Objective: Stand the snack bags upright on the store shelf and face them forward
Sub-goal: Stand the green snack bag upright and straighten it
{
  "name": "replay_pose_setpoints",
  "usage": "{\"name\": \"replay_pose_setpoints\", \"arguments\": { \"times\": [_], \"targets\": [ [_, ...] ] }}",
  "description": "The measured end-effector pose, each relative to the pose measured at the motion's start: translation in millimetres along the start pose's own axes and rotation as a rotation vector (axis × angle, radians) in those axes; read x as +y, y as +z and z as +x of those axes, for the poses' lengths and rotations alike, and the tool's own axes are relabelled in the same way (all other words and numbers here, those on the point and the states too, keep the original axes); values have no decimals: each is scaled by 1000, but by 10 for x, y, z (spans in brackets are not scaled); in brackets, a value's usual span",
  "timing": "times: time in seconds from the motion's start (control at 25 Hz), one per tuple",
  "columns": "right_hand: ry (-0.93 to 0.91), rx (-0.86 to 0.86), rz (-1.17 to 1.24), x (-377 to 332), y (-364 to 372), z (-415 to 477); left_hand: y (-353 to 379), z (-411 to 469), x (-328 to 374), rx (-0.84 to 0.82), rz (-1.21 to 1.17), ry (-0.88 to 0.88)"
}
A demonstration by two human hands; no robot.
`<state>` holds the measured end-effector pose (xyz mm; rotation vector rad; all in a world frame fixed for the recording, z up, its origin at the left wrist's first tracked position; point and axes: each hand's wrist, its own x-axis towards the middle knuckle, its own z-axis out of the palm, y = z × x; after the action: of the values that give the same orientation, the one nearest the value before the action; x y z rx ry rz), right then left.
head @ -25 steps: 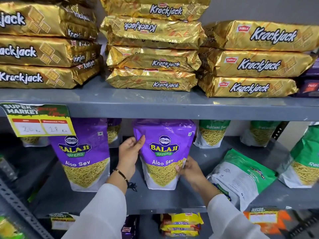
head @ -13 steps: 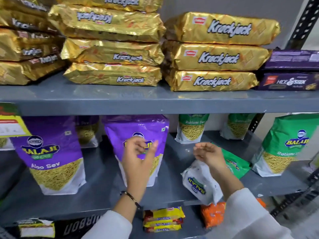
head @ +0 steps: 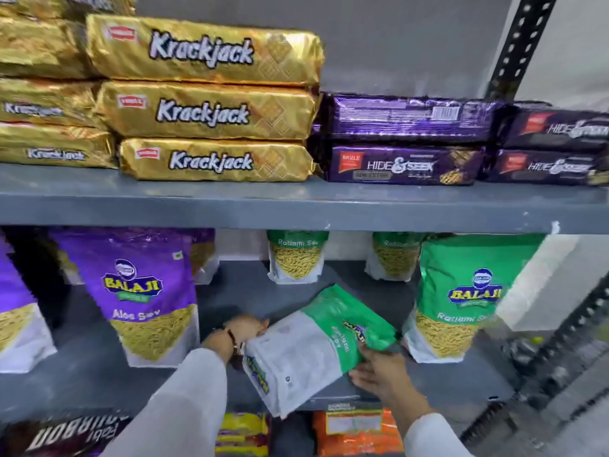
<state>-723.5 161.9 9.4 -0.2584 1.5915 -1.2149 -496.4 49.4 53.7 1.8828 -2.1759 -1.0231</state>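
Observation:
A green and white Ratlami Sev bag (head: 313,347) lies tilted on the grey middle shelf (head: 250,291), back side up, its bottom end over the front edge. My left hand (head: 245,328) grips its left edge. My right hand (head: 379,371) holds its green top end from below right. A purple Aloo Sev bag (head: 145,291) stands upright and faces forward to the left. Another green Ratlami Sev bag (head: 461,298) stands upright on the right. Two smaller green bags (head: 296,258) (head: 393,258) stand at the back.
The upper shelf (head: 296,206) carries stacked gold Krackjack packs (head: 204,110) and purple Hide & Seek packs (head: 405,140). A black perforated upright (head: 517,44) bounds the right side. Yellow and orange packets (head: 356,433) sit on the lower shelf. Another purple bag (head: 16,324) stands far left.
Both hands left the purple Aloo Sev bag, which now stands by itself. They moved right and took hold of the lying green bag. The view shifted right.

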Motion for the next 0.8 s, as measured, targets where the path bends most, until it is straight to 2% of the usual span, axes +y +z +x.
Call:
{"name": "replay_pose_setpoints", "arguments": {
  "times": [0.08,0.24,0.32,0.36,0.44,0.52,0.64,0.8],
  "targets": [
    [26,-67,113,-25,29,63,46,-65,-69,-2,19,-25],
    [3,-105,184,-86,61,55,201,-159,-283,-12,-274,7],
    [-26,-129,153,-142,33,-67,335,-257,-325,135,-432,-14],
    [-55,-149,138,-199,16,-150,390,-343,-309,224,-606,-46],
    [-164,-193,122,-378,-3,-329,440,-431,-286,315,-919,-90],
    [-332,-222,112,-572,8,-500,384,-429,-232,318,-1069,-21],
    [-574,-250,105,-830,92,-595,301,-300,-100,365,-1156,67],
    [-764,-223,-14,-848,322,-567,438,-71,-115,440,-1243,-36]
  ]
}}
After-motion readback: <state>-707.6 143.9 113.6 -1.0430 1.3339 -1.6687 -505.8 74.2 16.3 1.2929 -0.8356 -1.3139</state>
